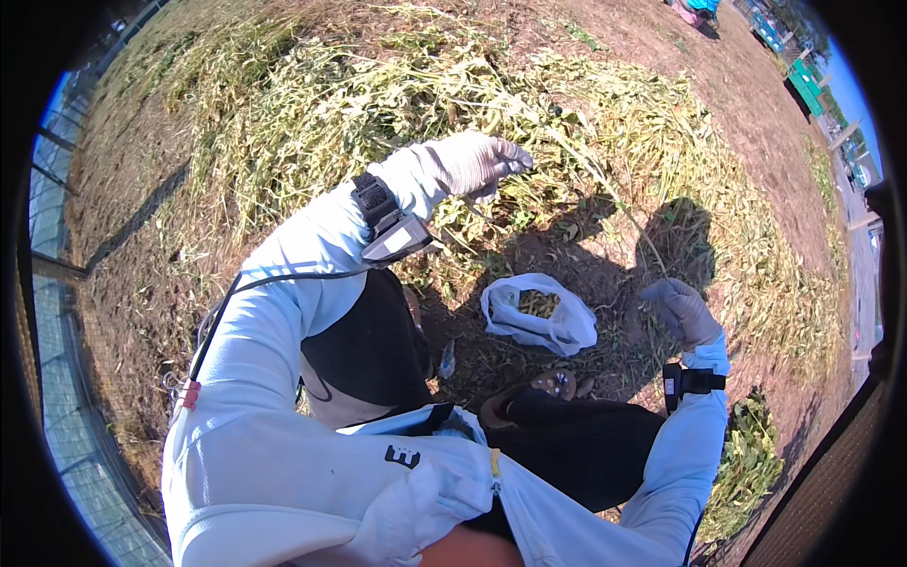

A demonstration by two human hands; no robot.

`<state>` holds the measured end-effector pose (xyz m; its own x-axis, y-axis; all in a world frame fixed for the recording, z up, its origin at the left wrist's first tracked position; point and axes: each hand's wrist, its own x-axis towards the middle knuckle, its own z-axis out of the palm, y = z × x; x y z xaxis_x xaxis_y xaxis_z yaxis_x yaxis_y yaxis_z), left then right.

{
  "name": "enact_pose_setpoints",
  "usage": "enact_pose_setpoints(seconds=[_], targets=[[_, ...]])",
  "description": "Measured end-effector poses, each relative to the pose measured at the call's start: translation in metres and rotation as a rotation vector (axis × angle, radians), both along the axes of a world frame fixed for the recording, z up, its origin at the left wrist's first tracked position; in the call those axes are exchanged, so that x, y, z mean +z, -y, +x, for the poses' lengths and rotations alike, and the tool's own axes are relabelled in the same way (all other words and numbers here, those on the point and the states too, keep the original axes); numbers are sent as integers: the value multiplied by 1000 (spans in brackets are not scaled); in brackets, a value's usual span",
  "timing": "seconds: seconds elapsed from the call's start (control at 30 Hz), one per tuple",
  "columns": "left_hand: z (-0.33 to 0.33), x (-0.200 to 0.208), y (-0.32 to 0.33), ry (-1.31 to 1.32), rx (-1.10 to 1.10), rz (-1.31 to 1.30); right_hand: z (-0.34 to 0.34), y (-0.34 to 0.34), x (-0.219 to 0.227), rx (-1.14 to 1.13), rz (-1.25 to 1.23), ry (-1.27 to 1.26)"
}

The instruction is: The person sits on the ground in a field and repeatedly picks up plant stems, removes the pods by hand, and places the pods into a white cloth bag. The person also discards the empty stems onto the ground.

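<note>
My left hand (477,165), in a pale knit glove, is over the heaped plants with its fingers half bent and its thumb apart. I see nothing between them. At the right, my gloved right hand (684,312) pinches the thin lower end of a long dry plant stalk (614,195). The stalk slants up and left into a thick bank of yellow-green cut plants (378,99). Between my knees an open white plastic bag (574,326) stands on the soil, with greenish-yellow pods (539,303) inside.
A clear plastic bottle (448,359) lies beside my left leg. More leafy plants (746,463) are piled at the lower right. A netting fence (71,397) runs along the left. At the far top right are a person's colourful clothing (697,9) and a green container (805,87).
</note>
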<state>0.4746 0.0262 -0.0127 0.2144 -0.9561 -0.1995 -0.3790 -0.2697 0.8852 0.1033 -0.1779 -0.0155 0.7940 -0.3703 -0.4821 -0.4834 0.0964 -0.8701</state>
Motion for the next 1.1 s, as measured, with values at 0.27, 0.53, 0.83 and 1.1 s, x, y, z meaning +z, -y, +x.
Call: enact_pose_setpoints(seconds=[0.27, 0.53, 0.83, 1.1], targets=[[-6, -9, 13, -417, 193, -116, -8, 5, -3, -18, -7, 96], [17, 6, 10, -809, 519, -364, -10, 0, 1, 53, 106, 133], [16, 16, 9, -873, 504, -534, -5, -6, 10, 75, 125, 46], [12, 11, 5, -612, 385, -619, -9, -2, 4, 33, 161, 103]])
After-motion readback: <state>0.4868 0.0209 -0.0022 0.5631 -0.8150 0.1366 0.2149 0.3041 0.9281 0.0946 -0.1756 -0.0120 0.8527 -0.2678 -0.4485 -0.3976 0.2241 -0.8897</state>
